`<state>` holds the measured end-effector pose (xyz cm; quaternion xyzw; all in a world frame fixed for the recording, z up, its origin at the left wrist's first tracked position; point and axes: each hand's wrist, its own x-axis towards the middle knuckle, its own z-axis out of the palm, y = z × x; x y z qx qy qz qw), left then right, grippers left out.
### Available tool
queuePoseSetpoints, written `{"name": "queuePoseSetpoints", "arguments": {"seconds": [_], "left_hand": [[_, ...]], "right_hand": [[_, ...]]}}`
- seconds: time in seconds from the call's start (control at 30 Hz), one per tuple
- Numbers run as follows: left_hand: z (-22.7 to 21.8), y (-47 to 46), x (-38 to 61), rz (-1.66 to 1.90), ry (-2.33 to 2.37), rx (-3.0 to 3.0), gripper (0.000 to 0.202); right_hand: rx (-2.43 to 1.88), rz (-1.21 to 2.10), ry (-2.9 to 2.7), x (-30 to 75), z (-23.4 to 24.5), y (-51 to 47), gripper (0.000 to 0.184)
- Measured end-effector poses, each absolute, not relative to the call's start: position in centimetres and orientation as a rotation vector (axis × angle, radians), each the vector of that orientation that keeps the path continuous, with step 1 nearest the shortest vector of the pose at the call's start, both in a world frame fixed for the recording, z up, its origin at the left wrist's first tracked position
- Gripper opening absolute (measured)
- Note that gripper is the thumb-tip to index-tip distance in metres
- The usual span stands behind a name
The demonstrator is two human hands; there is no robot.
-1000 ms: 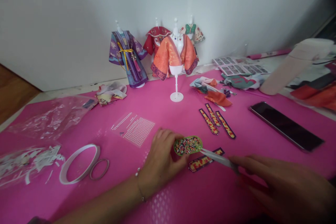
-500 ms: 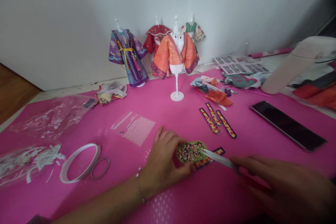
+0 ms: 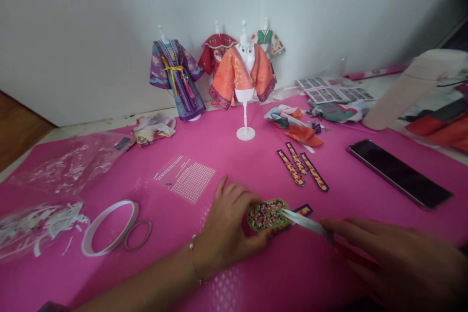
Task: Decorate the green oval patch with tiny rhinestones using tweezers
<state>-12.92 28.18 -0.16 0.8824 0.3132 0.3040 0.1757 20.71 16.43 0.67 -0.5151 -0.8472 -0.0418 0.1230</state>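
My left hand (image 3: 230, 224) is closed round the left side of a small green oval tray (image 3: 268, 214) full of tiny multicoloured beads, thumb in front and fingers behind. From the right, my right hand (image 3: 387, 253) pinches a pair of light-coloured tweezers (image 3: 305, 222), whose tips touch the beads near the tray's right end. Partly hidden under the tray lies a patterned fabric strip (image 3: 303, 210) with a dark border. Behind it, several matching strips (image 3: 292, 168) rest on the pink mat (image 3: 234, 161).
Small mannequins, one in an orange jacket (image 3: 224, 78), stand at the back. A sheet of stick-on pearls (image 3: 193, 180), a white tape ring (image 3: 86, 243) and a plastic bag (image 3: 66, 161) lie left. To the right are a phone (image 3: 400, 173), a pale bottle (image 3: 405, 90) and fabric scraps (image 3: 303, 134).
The view has shifted very slightly. Both hands, the tray and the tweezers keep nearly the same places, with the tweezer tips still at the beads.
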Motion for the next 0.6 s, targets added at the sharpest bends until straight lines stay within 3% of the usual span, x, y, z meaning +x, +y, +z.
{"name": "queuePoseSetpoints", "arguments": {"seconds": [0.6], "left_hand": [[0.25, 27.84, -12.55, 0.896, 0.885, 2.551, 0.037]], "right_hand": [[-1.454, -0.181, -2.490, 20.49, 0.59, 16.36, 0.041]]}}
